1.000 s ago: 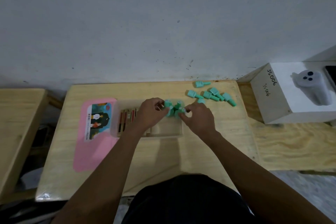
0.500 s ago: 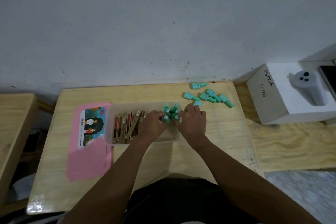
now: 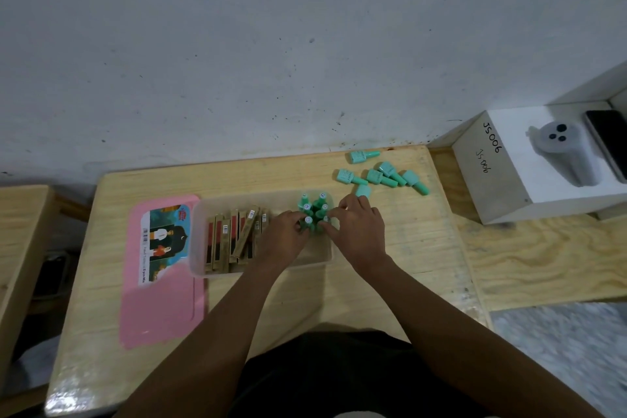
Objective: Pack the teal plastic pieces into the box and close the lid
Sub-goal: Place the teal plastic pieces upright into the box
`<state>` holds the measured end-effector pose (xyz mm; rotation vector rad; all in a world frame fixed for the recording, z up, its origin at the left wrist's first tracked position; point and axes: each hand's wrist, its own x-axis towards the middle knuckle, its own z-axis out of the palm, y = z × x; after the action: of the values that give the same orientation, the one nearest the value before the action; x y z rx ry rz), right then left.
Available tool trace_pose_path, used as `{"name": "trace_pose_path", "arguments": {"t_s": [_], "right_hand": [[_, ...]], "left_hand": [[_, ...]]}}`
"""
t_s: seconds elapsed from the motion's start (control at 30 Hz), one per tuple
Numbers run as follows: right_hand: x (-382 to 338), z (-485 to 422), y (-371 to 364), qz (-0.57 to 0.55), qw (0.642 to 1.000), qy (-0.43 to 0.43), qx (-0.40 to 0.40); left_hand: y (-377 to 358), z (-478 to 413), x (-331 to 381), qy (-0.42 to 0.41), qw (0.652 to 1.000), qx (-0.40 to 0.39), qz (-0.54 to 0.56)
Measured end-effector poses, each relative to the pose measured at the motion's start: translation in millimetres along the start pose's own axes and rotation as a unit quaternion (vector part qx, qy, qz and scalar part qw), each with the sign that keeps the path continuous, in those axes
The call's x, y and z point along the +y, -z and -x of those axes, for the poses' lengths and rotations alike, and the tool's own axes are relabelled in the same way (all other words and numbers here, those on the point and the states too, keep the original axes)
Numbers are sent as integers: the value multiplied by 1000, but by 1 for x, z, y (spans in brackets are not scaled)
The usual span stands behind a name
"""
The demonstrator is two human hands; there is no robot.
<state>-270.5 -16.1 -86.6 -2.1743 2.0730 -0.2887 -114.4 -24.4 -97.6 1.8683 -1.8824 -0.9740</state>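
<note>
1. Packing is under way: a cluster of upright pieces (image 3: 314, 212) is being set in the box (image 3: 261, 270), at its right end.
2. Both the left hand (image 3: 283, 234) and the right hand (image 3: 356, 231) are curled against the cluster, fingertips touching it.
3. Next, the loose pieces (image 3: 383, 176) on the table must be fetched; the pink lid (image 3: 163, 302) lies beside the box.

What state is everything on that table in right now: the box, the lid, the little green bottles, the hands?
Clear box: open, lid off.
Pink lid: lying flat on the table, left of the box.
Teal pieces in the box: standing upright, clustered at the right end.
Loose teal pieces: lying on their sides, outside the box.
Brown packets: standing in the box's left part.
Left hand: touching the cluster.
Right hand: touching the cluster.
</note>
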Motion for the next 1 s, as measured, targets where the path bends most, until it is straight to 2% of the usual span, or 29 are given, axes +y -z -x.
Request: {"name": "trace_pose_path", "arguments": {"t_s": [0.33, 0.47, 0.53, 0.67, 0.8, 0.9, 1.0], "right_hand": [[12, 5, 1, -58, 998, -2, 19], [34, 10, 17, -93, 994, -50, 31], [54, 13, 24, -109, 989, -100, 6], [100, 14, 24, -148, 965, -176, -125], [120, 5, 19, -190, 942, -197, -194], [118, -8, 12, -208, 932, -209, -212], [109, -23, 3, -219, 925, -227, -213]], "left_hand": [[-2, 5, 1, 0, 999, 31, 26], [4, 9, 4, -22, 997, 75, 0], [8, 10, 16, -62, 992, 112, -4], [9, -10, 50, -138, 979, 146, -30], [-8, -56, 78, -177, 974, 116, -81], [-24, -95, 90, -141, 976, 0, -167], [-36, -124, 92, -97, 952, -102, -273]]}}
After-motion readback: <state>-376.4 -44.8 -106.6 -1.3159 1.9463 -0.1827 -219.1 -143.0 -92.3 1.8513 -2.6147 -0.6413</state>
